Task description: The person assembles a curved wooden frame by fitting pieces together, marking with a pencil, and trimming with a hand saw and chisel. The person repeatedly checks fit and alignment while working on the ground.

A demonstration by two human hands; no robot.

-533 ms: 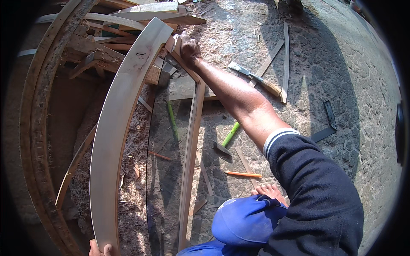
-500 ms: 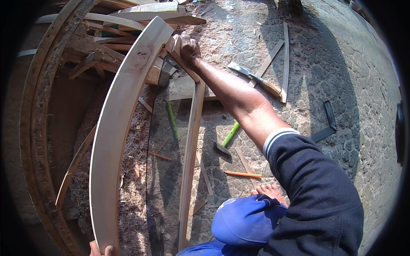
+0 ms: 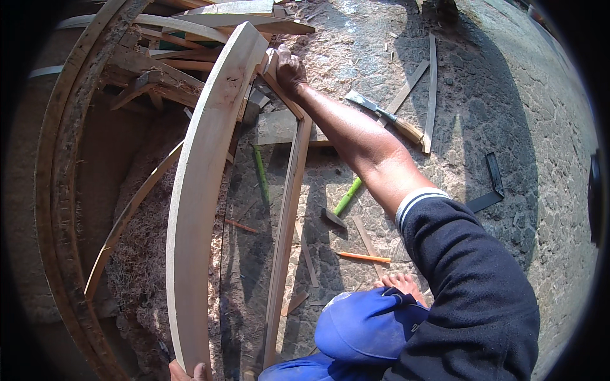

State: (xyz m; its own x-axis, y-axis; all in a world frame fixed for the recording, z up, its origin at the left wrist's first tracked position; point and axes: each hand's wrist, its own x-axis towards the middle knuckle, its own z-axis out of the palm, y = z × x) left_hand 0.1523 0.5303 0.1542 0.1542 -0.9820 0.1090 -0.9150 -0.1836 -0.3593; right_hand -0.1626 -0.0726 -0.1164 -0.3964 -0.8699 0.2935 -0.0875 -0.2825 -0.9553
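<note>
My right hand [image 3: 291, 71] is closed around the far corner of a slim wooden frame [image 3: 289, 235]. Against that corner rests the upper end of a wide, pale curved board [image 3: 200, 209]; I cannot tell whether the two are joined. At the lower edge of the view, my left hand [image 3: 189, 371] grips the near end of the board, its thumb over the face and its other fingers partly hidden. Between board and frame strip shows a dark glassy surface [image 3: 248, 298], with what look like reflections of a green handle and a pencil.
To the right lie a green-handled hammer [image 3: 346, 197], an orange pencil [image 3: 363, 257], a wooden-handled chisel-like tool [image 3: 400, 126] and a black square [image 3: 489, 190]. A rough curved timber [image 3: 57, 190] stands at left, before stacked wood [image 3: 216, 25]. Shavings [image 3: 143, 267] cover the ground.
The board's near end has swung to the right with my left hand, toward the frame strip. My right hand keeps its hold on the corner. The whole view has shifted slightly.
</note>
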